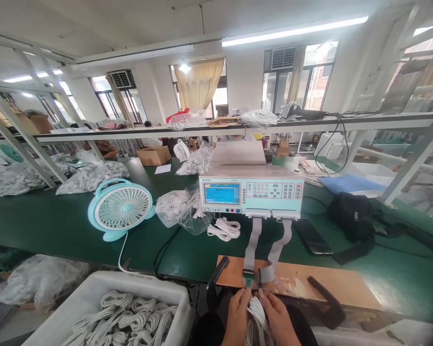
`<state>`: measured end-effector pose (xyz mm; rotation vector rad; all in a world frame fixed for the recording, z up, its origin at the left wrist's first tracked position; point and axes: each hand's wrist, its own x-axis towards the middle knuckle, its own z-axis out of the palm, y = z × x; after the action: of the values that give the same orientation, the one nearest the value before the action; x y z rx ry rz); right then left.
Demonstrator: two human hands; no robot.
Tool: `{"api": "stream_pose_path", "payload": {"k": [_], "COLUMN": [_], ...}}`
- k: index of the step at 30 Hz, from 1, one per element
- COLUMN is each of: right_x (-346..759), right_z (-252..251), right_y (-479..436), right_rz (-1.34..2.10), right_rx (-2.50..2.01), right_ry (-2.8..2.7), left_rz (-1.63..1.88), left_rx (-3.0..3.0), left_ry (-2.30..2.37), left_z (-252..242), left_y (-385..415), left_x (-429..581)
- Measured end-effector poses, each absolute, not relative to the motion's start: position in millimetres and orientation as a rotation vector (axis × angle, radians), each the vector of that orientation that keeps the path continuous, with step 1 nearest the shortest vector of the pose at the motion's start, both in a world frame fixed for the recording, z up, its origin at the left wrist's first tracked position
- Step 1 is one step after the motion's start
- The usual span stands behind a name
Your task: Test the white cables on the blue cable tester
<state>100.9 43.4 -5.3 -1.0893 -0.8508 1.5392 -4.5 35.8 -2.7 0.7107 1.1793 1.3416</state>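
At the lower centre of the frame, I am watching two hands working side by side, near each other but apart. The left hand point(237, 311) is pinching one end of a white cable point(259, 312), and the right hand point(277, 315) is pinching another end just beside it, the loops hanging between the palms toward the bottom edge. A green circuit board point(249, 278) is sitting just above the left fingertips, and a dark connector point(259, 278) is sitting above the right ones; I am not managing to tell whether the cable ends are seated. From there, two grey ribbon cables point(253, 245) are running up across a brown board point(346, 288) to a pale tester point(251, 192), whose blue screen is glowing at the centre of the frame. A coiled white lead point(223, 229) is lying below that screen. Left of centre, a turquoise fan point(124, 207) is standing on the green bench point(57, 226). At lower left, a white bin point(182, 298) is holding many bundled cables point(133, 317). Right of the tester, a black phone point(313, 238) is lying flat.
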Motion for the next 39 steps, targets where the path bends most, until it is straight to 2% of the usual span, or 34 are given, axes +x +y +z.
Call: {"api": "stream_pose_path", "payload": {"k": [7,13,18,21,24,26,29,30,34,39], "right_x": [101.4,91.2,152.4,223.9,256.9,240.4,184.3,167.2,143.2,162.8], "right_z": [4.1,-6.0,-2.6,5.6,14.7,20.8,28.0,29.3,29.2,21.0], "right_y": [40.4,29.6,5.0,-8.8,-24.4,-34.9,-44.0,-44.6,-37.5,-24.7], "right_rz": [1.515,1.366,1.370,1.145,0.794,0.961,1.512,1.560,1.356,0.899], "right_rx": [-1.149,-1.207,-1.330,-1.628,-1.884,-1.772,-1.260,-1.157,-1.151,-1.143], "right_ry": [-0.883,-0.963,-1.248,-1.621,-1.693,-1.679,-1.645,-1.588,-1.656,-2.146], "left_rz": [1.378,1.374,1.186,1.092,1.129,1.151,1.138,1.140,1.151,0.807], "left_rx": [0.627,0.810,0.745,0.632,0.603,0.628,0.724,0.768,0.913,1.127], "left_ry": [1.259,1.215,1.160,1.073,0.964,0.933,0.914,0.917,1.030,1.067], "left_z": [-3.2,3.1,10.7,13.3,18.2,23.4,33.4,36.8,45.7,43.2], "left_y": [36.0,26.1,0.0,-6.8,-8.3,-8.9,-11.2,-12.2,-14.1,-15.2], "left_x": [-2.3,2.1,5.1,2.1,7.6,17.3,29.3,29.8,10.7,-18.4]}}
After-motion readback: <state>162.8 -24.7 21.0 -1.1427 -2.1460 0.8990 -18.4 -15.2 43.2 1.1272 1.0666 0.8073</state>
